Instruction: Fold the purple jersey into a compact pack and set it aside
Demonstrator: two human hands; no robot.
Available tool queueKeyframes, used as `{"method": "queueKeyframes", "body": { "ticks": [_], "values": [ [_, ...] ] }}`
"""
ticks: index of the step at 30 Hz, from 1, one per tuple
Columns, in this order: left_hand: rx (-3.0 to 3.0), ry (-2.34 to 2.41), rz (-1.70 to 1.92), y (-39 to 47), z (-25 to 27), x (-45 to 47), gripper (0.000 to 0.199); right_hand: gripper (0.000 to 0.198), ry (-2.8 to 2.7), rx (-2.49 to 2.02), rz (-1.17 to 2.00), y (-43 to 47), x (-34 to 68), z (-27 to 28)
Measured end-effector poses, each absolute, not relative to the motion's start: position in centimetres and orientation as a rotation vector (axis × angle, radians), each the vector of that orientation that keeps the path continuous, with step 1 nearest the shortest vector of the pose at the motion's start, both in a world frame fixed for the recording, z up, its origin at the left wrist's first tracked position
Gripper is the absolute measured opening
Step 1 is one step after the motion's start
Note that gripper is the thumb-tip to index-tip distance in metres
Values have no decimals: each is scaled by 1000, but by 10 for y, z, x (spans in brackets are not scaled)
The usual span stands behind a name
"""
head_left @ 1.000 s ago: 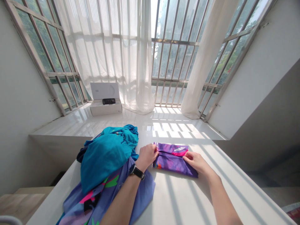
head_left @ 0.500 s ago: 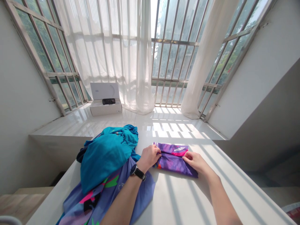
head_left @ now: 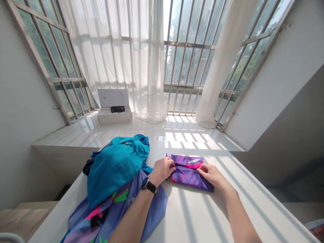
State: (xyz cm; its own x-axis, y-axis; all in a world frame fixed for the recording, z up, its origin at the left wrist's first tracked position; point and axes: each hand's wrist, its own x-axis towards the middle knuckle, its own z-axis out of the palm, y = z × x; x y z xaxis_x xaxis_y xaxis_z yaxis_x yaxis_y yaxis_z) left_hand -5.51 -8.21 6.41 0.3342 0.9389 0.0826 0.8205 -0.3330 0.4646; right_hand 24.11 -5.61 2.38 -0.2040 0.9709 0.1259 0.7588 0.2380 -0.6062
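A purple garment with pink and white marks [head_left: 189, 175] lies folded into a flat, narrow bundle on the white table [head_left: 174, 216]. At its left end my left hand [head_left: 163, 169], with a dark watch on the wrist, pinches the fabric along the middle fold. My right hand [head_left: 210, 173] pinches the same fold at the right end. Part of each end of the garment is hidden by my fingers. Left of my left hand is a heap of loose clothes: a teal garment [head_left: 113, 172] on top of a lavender patterned one [head_left: 154, 209].
On the sill behind the table stands an open white box [head_left: 114, 118] with a black device [head_left: 117, 109] in it. White curtains [head_left: 146, 67] hang before barred windows. Sunlight and bar shadows stripe the tabletop.
Almost nothing differs. My left hand has shifted very slightly to the right along the fold; the right hand keeps its place.
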Motion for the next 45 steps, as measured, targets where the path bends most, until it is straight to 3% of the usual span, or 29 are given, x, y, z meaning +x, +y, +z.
{"method": "queueKeyframes", "body": {
  "ticks": [20,31,45],
  "values": [
    [2315,1628,437,-79,56,-53,31,35,-2064,-1613,577,-54,242,24],
    [2343,1573,497,-80,57,-54,13,35,-2063,-1621,561,-56,240,25],
    [2383,1631,453,-79,54,-52,26,34,-2070,-1614,558,-56,239,26]
  ]
}}
